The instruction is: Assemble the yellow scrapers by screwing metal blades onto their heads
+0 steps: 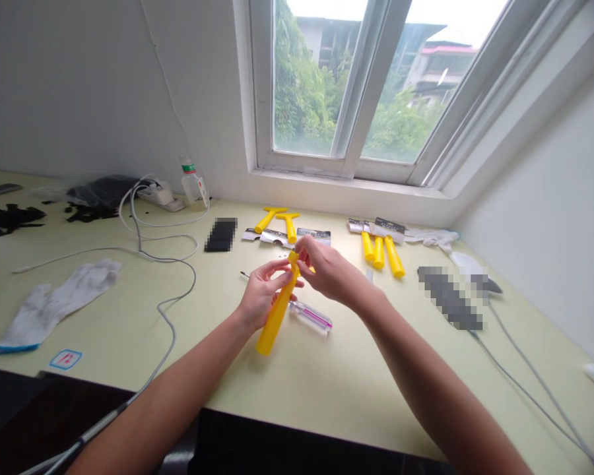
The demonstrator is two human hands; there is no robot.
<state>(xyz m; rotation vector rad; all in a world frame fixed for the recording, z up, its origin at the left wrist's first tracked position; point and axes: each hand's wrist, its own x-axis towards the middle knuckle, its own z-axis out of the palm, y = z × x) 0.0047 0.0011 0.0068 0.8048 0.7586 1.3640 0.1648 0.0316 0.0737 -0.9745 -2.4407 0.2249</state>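
My left hand (263, 290) is closed around a yellow scraper handle (273, 330), which slants with its thick end toward me. At the handle's upper end, the fingers of my right hand (321, 267) are pinched together; whatever small thing they may hold is hidden. A screwdriver with a clear, pink-striped grip (313, 316) lies on the table just behind the held handle, its shaft passing behind my left hand. Beyond my hands are two yellow T-shaped scraper handles (290, 226), packaged blades (314, 235) and a few tiny metal bits.
Three yellow handles with packaged heads (379, 251) lie at the back right, near a white glove (433, 237). Another glove (62, 300) lies at left. A grey cable (171, 316) winds across the table (218, 369) from a power strip (161, 196). A bottle (193, 181) stands by the wall.
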